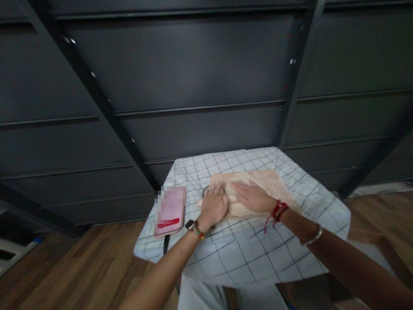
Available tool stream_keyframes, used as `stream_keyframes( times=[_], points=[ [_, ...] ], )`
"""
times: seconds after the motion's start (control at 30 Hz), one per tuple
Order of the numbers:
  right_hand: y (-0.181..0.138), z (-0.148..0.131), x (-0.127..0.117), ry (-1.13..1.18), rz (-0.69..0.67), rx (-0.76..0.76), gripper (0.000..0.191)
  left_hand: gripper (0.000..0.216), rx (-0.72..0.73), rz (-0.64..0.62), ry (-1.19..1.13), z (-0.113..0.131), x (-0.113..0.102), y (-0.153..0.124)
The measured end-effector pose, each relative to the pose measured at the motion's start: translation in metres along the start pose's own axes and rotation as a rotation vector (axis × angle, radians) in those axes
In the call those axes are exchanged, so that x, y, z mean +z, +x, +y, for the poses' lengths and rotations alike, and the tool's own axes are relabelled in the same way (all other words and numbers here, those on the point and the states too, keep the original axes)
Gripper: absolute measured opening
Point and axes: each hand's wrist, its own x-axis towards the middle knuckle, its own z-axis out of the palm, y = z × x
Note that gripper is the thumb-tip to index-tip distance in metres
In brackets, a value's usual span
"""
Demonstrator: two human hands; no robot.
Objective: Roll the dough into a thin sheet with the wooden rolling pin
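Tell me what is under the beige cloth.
The beige cloth lies on the checked sheet, which shows all round it. The left hand and right hand rest on top. Anything tucked beneath is hidden.

Both arms reach forward from the lower edge of the view, forearms bare and converging. The left hand (213, 206) lies palm down, its fingers (217, 188) slightly bent and close together. The right hand (253, 196) lies flat just beside it, palm down, fingers (240, 186) stretched out toward the left.
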Motion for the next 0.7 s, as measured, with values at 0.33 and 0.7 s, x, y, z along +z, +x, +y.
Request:
stream_keyframes(
  times=[0.33,0.7],
  points=[
    [-0.066,-0.048,0.023,-0.255,0.261,0.035,0.046,0.055,0.025,-0.072,-0.011,-0.01,-0.001,-0.027],
    [-0.041,0.026,0.003,-0.025,0.058,0.229,0.053,0.045,0.07,0.069,0.02,-0.003,0.003,0.063]
  ],
)
